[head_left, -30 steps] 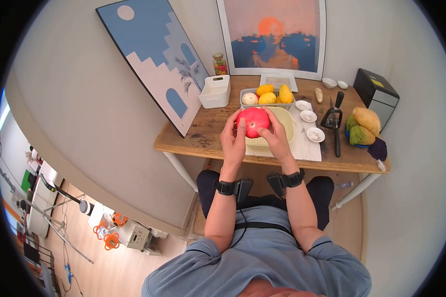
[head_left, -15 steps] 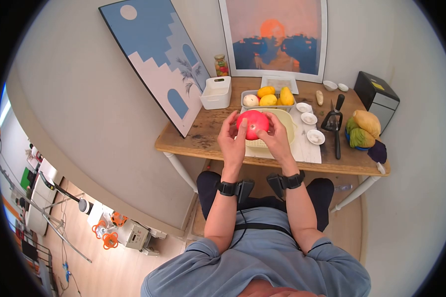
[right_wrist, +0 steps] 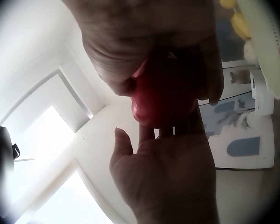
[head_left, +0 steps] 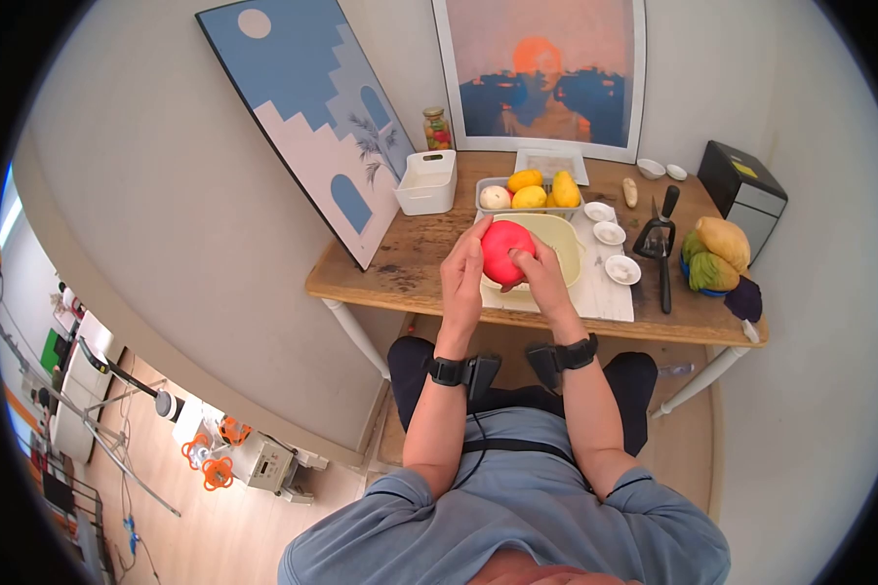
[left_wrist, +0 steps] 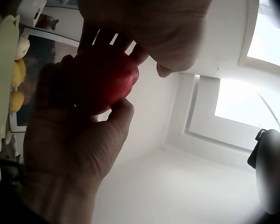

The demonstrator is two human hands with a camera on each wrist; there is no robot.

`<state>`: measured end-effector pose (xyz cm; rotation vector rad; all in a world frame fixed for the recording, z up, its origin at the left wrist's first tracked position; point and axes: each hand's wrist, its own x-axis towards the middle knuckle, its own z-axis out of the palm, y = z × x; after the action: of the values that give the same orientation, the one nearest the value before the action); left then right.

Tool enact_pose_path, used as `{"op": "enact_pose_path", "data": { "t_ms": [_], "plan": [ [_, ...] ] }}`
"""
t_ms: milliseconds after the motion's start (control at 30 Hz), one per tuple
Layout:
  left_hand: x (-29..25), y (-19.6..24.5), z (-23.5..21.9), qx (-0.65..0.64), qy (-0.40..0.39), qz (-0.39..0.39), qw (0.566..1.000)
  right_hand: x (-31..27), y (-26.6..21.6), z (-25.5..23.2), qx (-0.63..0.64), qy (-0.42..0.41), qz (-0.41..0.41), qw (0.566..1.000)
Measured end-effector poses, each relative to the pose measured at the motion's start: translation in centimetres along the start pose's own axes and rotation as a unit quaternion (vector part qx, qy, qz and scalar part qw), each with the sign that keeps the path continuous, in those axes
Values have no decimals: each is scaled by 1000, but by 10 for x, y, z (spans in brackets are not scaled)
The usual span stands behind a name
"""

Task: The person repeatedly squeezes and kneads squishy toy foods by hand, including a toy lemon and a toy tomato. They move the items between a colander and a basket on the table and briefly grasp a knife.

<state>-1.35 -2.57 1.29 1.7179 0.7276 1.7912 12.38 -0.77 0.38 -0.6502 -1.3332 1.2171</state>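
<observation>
A large pinkish-red tomato [head_left: 507, 252] is held up in front of the person, over a pale yellow colander [head_left: 570, 255]. The right hand [head_left: 548, 285] grips it, thumb on the near face and fingers curled round the far side. Along its left side lies the left hand [head_left: 461, 285], fingers fairly straight against the skin. In the right wrist view, the left hand [right_wrist: 168, 170] has its thumb standing off the tomato [right_wrist: 164, 93]. Dim light darkens both hands in the wrist views.
The colander stands on a white board [head_left: 610, 304]. Behind it, a grey basket [head_left: 480, 203] holds yellow fruit and a white round one. Small white dishes [head_left: 610, 233], a black-handled tool [head_left: 665, 292] and a bowl of vegetables [head_left: 720, 244] are to the right; a white bin [head_left: 425, 198] stands left.
The tomato has turned, so its pale stem scar is out of sight, and has moved slightly right. The left thumb has come off its front face; the right hand keeps its grip.
</observation>
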Motion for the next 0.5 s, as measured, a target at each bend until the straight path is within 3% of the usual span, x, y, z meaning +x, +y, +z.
{"op": "enact_pose_path", "data": {
  "t_ms": [200,300,500],
  "plan": [
    [-1,6,8,-71,-27,7,997,-1,-1,-7,127,1,-8,992],
    [-1,8,10,-62,-50,7,997,1,5,-12,65,10,-59,996],
    [-2,5,15,-94,-48,8,994,1,11,-8,67,71,-85,992]
  ]
}}
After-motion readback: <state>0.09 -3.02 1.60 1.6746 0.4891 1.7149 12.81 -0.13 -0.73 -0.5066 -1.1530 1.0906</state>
